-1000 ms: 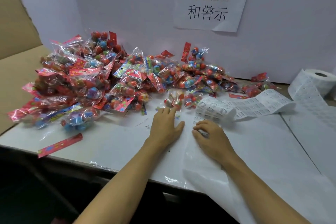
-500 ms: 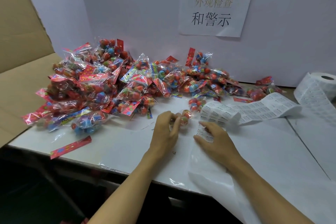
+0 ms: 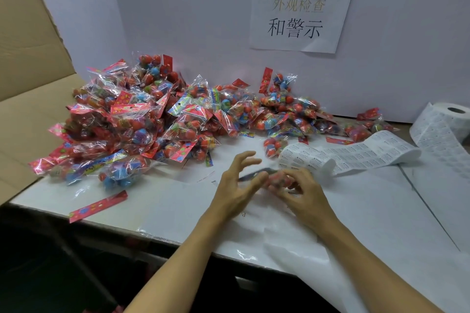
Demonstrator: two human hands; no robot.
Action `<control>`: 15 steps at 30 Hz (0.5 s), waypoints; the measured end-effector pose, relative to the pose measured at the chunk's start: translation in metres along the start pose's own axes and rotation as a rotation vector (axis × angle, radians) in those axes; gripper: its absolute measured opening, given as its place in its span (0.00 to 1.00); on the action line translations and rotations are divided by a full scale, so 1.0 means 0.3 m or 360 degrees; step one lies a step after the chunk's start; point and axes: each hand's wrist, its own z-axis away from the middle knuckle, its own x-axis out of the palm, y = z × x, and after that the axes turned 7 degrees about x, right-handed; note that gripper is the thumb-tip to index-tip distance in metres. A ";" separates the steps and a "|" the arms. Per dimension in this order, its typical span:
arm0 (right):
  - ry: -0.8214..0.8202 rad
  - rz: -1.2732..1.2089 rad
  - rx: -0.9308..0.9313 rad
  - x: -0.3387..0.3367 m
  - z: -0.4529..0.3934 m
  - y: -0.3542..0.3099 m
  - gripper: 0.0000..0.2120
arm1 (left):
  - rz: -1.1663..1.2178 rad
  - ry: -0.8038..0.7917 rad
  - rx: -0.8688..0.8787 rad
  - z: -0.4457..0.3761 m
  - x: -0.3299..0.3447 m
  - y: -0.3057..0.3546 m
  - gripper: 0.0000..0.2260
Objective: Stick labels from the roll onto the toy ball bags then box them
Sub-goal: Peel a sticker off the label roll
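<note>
A small clear toy ball bag (image 3: 278, 178) with red balls, blurred by motion, sits between my two hands just above the white table (image 3: 165, 211). My right hand (image 3: 302, 192) curls its fingers round the bag. My left hand (image 3: 235, 183) is beside it with fingers spread, and its thumb lies by the bag's left end. The label strip (image 3: 356, 155) lies curled just behind my right hand and runs back to the label roll (image 3: 451, 119) at the far right. A big pile of toy ball bags (image 3: 152, 119) fills the back left of the table.
An open cardboard box (image 3: 25, 84) stands at the left edge. A loose red header card (image 3: 98, 206) lies near the front left. Another single bag (image 3: 273, 146) rests by the strip's curl. White backing paper (image 3: 305, 262) hangs over the front edge. A paper sign (image 3: 300, 12) hangs on the wall.
My left hand took a bag from in front of the pile and drew it toward me. My right hand left the label strip and closed on the bag. The left fingers have spread.
</note>
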 end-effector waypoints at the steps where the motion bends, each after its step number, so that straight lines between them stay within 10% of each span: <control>1: 0.0015 -0.0027 0.0004 -0.003 -0.003 -0.003 0.12 | 0.0071 0.0026 -0.0068 -0.002 -0.003 0.003 0.30; 9: -0.0114 -0.0083 0.0055 -0.002 0.006 -0.008 0.20 | 0.0620 0.0111 -0.0349 -0.012 -0.015 -0.004 0.09; 15: -0.0038 -0.0513 0.0436 0.005 -0.006 0.003 0.30 | 0.0869 0.0184 -0.0491 -0.013 -0.020 0.001 0.11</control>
